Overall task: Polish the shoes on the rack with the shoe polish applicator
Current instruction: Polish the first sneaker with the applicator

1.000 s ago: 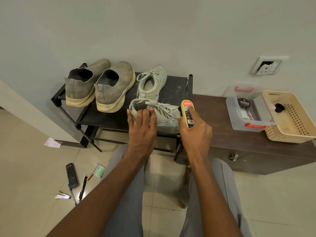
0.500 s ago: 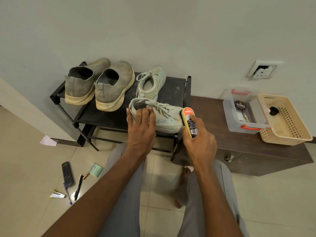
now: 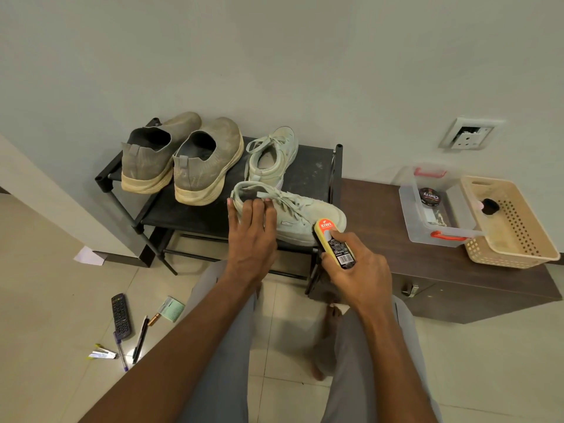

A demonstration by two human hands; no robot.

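A black shoe rack [image 3: 195, 215] holds two grey-brown knit shoes [image 3: 183, 157] at the left and two pale green lace-up sneakers. One sneaker [image 3: 274, 154] points to the wall. The other sneaker [image 3: 302, 215] lies crosswise at the rack's front edge, toe to the right. My left hand [image 3: 251, 236] rests with straight fingers on its heel and collar. My right hand [image 3: 354, 270] grips a yellow shoe polish applicator [image 3: 334, 242] with an orange end, held against the sneaker's toe side.
A dark wooden cabinet [image 3: 396, 254] stands right of the rack with a clear plastic box [image 3: 436, 209] holding a polish tin and a beige basket [image 3: 512, 227]. A remote [image 3: 121, 314], pens and papers lie on the tiled floor at the left. A wall socket [image 3: 468, 137] sits above.
My right hand has drawn the applicator lower along the sneaker's toe side, toward the front. My left hand stays on the heel. The camera view has shifted slightly.
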